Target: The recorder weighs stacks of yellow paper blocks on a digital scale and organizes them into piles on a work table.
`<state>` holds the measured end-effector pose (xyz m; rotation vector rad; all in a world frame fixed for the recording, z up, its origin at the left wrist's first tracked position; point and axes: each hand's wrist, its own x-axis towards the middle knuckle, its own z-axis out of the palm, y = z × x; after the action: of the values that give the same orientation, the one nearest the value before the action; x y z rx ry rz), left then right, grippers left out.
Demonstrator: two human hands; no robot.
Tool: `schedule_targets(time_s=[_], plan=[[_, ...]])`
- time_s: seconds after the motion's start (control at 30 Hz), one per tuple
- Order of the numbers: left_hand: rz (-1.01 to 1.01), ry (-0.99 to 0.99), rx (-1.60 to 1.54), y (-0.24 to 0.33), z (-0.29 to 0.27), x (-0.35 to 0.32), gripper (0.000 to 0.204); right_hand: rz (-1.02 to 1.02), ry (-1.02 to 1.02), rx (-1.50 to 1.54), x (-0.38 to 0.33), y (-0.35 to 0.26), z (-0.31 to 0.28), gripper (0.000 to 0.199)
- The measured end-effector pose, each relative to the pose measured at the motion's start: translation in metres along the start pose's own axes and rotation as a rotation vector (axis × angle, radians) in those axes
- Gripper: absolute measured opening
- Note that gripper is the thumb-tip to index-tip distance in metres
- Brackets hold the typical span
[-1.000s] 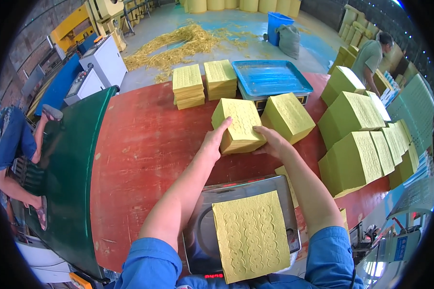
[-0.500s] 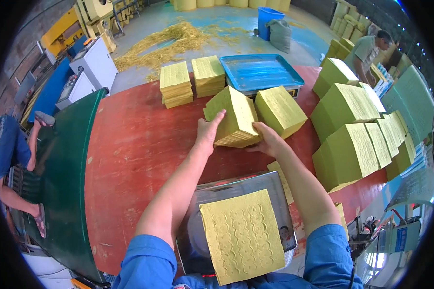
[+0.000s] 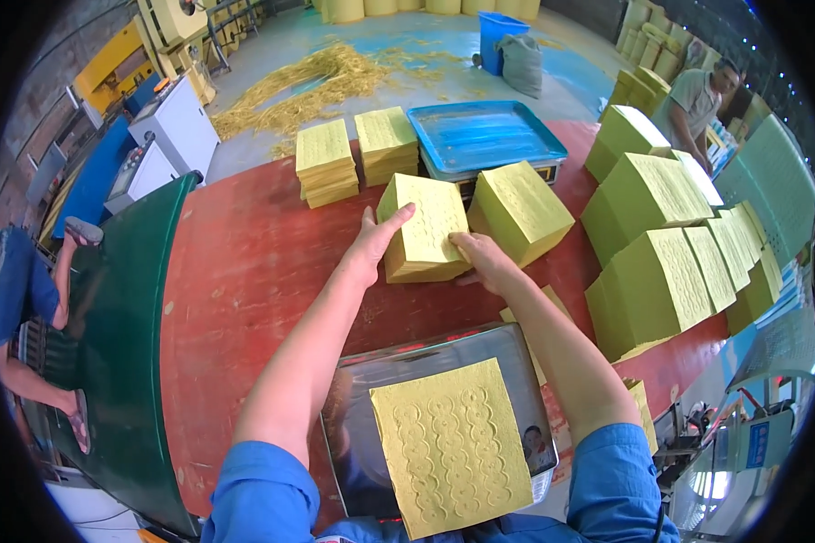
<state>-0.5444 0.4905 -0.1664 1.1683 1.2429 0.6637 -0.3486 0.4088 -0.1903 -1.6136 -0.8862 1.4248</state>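
Between my two hands stands a stack of yellow embossed paper sheets (image 3: 428, 217) on the red table. My left hand (image 3: 378, 240) grips its left side, thumb resting over the top sheet. At the near right corner my right hand (image 3: 487, 260) holds it, thumb on top and the other fingers partly hidden. A second yellow paper stack (image 3: 525, 204) is close beside it on the right. Nearer to me, more embossed yellow paper (image 3: 450, 443) lies on a shiny metal platform (image 3: 358, 452); how thick that pile is, I cannot tell.
Two paper stacks (image 3: 327, 149) and a blue tray (image 3: 489, 136) line the far side of the red table (image 3: 235, 299). Large paper stacks (image 3: 647, 281) fill the right. A co-worker (image 3: 693, 104) stands beyond them. Another person's legs (image 3: 32, 281) show beside a green surface (image 3: 109, 317) at left.
The held stack has gone from tilted to sitting flatter and squarer, with its top facing me more. Both hands stay on it. The co-worker's head has lifted.
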Motion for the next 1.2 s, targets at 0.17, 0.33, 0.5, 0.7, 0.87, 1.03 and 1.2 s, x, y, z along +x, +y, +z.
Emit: schedule_targets(time_s=[0.17, 0.33, 0.5, 0.7, 0.87, 1.03, 1.2], plan=[[0.047, -0.171, -0.182, -0.011, -0.006, 0.003, 0.109, -0.009, 0.012, -0.078, -0.007, -0.007, 0.008, 0.054], [0.081, -0.185, -0.362, -0.023, 0.002, 0.005, 0.103, -0.036, 0.001, -0.118, -0.003, -0.005, 0.008, 0.055], [0.221, -0.062, -0.417, -0.024, 0.019, 0.012, 0.107, -0.269, 0.304, -0.495, 0.003, -0.004, -0.012, 0.048], [0.831, 0.096, 0.007, 0.058, -0.001, -0.039, 0.106, -0.531, 0.201, -0.115, -0.113, -0.072, 0.004, 0.034], [1.271, 0.220, 0.549, 0.116, -0.010, -0.156, 0.106, -0.197, -0.308, 0.719, -0.158, -0.068, 0.007, 0.040], [1.963, 0.150, 0.896, 0.108, -0.028, -0.230, 0.088, -0.356, -0.580, 1.206, -0.189, -0.043, 0.018, 0.060], [1.945, 0.144, 0.964, 0.079, -0.045, -0.290, 0.076, -0.421, -0.550, 1.278, -0.260, -0.004, 0.012, 0.061]])
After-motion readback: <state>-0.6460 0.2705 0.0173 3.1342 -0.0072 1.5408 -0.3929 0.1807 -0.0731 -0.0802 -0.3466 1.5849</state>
